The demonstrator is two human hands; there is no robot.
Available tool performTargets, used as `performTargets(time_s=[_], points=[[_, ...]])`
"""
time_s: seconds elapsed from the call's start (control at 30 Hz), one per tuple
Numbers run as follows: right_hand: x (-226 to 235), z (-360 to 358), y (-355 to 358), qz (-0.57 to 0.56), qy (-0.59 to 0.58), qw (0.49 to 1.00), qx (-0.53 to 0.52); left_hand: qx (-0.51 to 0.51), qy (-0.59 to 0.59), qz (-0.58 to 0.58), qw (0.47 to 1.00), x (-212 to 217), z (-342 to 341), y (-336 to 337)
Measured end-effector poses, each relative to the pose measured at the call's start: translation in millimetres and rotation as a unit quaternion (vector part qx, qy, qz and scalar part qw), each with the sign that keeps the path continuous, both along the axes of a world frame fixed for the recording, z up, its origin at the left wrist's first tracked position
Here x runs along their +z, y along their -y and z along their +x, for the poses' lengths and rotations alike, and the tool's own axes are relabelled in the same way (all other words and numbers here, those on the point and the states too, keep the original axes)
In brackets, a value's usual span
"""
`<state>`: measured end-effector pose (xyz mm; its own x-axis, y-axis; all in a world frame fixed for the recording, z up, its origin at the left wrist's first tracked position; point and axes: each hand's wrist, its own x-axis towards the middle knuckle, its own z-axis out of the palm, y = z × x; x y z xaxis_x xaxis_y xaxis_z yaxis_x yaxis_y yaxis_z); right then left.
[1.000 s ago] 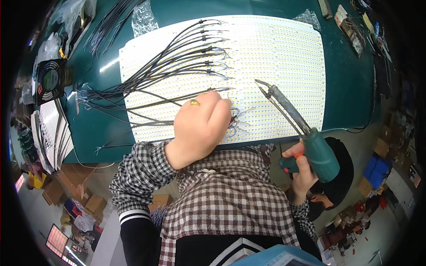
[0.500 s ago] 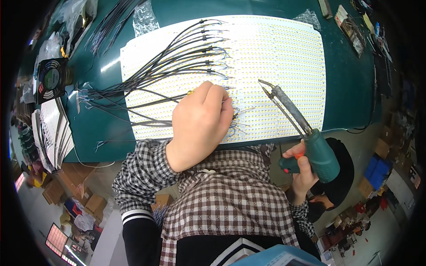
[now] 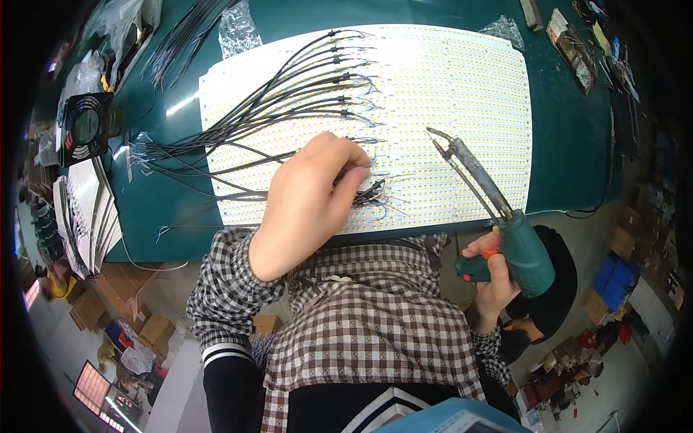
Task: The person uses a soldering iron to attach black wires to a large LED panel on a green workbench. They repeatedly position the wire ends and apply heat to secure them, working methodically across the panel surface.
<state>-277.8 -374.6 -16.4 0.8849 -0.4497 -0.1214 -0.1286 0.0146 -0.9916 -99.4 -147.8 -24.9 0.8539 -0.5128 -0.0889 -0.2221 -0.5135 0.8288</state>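
Observation:
My left hand (image 3: 307, 198) is over the left-middle part of a white LED panel (image 3: 462, 94). Its thumb and forefinger pinch together on a thin wire end at a black cable; the fingers partly hide it. Several black cables (image 3: 260, 108) fan across the panel, their stripped ends lying near its middle. Just below my left fingertips, more loose wire ends (image 3: 382, 198) stick out. A green soldering gun (image 3: 527, 256) is gripped in my right hand (image 3: 497, 281), the fingers at its red trigger. Its metal tip (image 3: 440, 137) points up and left above the panel, apart from the wires.
A small black fan (image 3: 86, 128) stands on the green table (image 3: 162, 209) at left, above stacked white panels (image 3: 86, 216). More dark cables (image 3: 184, 43) lie at the far left. Clear plastic (image 3: 238, 32) touches the panel's back edge. A person in black (image 3: 552, 289) is beyond my right hand.
My left hand has shifted a little left, and its thumb and forefinger now show more. The soldering gun's tip has moved slightly right; the right hand's grip looks the same.

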Motion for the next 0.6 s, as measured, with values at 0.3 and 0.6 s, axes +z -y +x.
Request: performTargets(time_s=[0.3,0.6], points=[[-2.5,4.2,-2.8,-0.016,-0.003,1.000,-0.019,0.048,0.074,-0.018,0.996,-11.5,-0.2,7.5],[-1.9,2.4,-3.0,-0.018,-0.002,1.000,-0.017,-0.089,0.251,0.116,0.957,-4.8,-0.6,4.3]])
